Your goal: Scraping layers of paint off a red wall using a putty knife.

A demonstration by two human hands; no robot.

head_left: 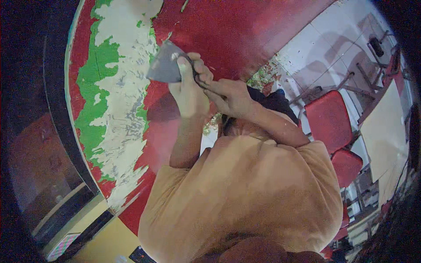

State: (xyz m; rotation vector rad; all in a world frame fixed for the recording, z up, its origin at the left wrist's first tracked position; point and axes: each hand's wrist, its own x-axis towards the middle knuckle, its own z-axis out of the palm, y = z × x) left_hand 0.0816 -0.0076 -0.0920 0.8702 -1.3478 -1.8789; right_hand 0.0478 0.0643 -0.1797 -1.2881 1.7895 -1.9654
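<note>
A paint scraper [165, 66] with a wide grey metal blade is held at a red wall [219, 30]. My left hand [192, 87] is closed around it close to the blade, the thumb along the neck. Farther back, my right hand [234, 97] is closed on the dark handle. The blade's edge lies beside a large stripped patch [125, 74] of whitish surface, and I cannot tell whether it touches. Left of that patch runs a ragged band of green paint [94, 70], bordered by red paint.
Paint flakes [266, 73] litter the white tiled floor [302, 48] along the wall's foot. Red chairs [329, 116] stand at the right, beside a pale tabletop [386, 127]. A dark frame edge [57, 118] borders the wall at the left.
</note>
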